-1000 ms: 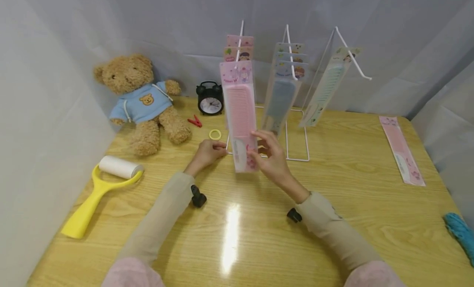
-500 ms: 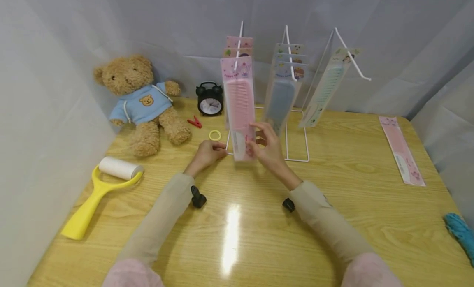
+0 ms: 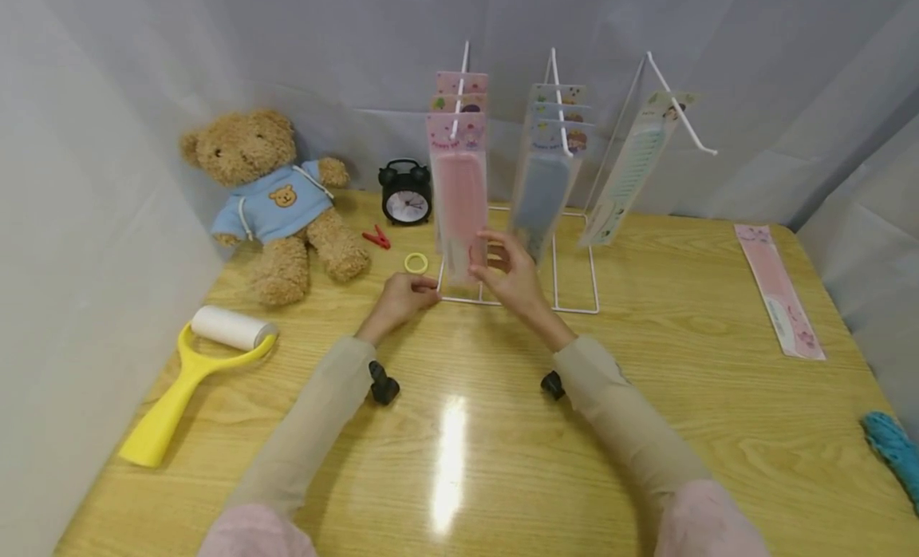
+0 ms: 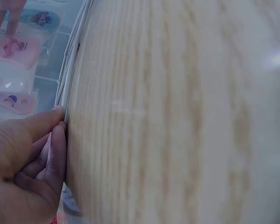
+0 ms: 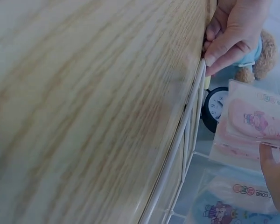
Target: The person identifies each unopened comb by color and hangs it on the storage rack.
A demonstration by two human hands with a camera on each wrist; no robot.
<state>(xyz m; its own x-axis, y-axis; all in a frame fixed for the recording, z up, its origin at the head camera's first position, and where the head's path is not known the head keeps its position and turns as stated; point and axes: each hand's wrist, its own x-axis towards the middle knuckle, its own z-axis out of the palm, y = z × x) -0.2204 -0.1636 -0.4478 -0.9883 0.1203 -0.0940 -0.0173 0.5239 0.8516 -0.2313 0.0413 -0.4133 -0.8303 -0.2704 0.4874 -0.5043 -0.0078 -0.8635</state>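
A packaged pink comb (image 3: 461, 194) hangs frontmost on the left prong of a white wire display rack (image 3: 574, 310), with more packages behind it. At its lower right edge, my right hand (image 3: 515, 282) pinches the clear packaging between thumb and fingers. My left hand (image 3: 402, 303) grips the front left corner of the rack's base; in the left wrist view, its thumb and index finger (image 4: 59, 140) close on the wire. Blue-grey packaged combs (image 3: 544, 194) hang on the middle prong, and a green packaged comb (image 3: 635, 174) hangs tilted on the right prong.
Left of the rack are a teddy bear (image 3: 276, 194), black alarm clock (image 3: 406, 194), red clip (image 3: 376, 237), yellow ring (image 3: 416, 263) and yellow-handled lint roller (image 3: 194, 365). To the right lie another packaged pink comb (image 3: 778, 290) and a blue yarn bundle (image 3: 892, 453).
My right hand has moved back and slightly up with the packaged pink comb, which slid inward along the left prong. My left hand has stayed on the rack's corner.
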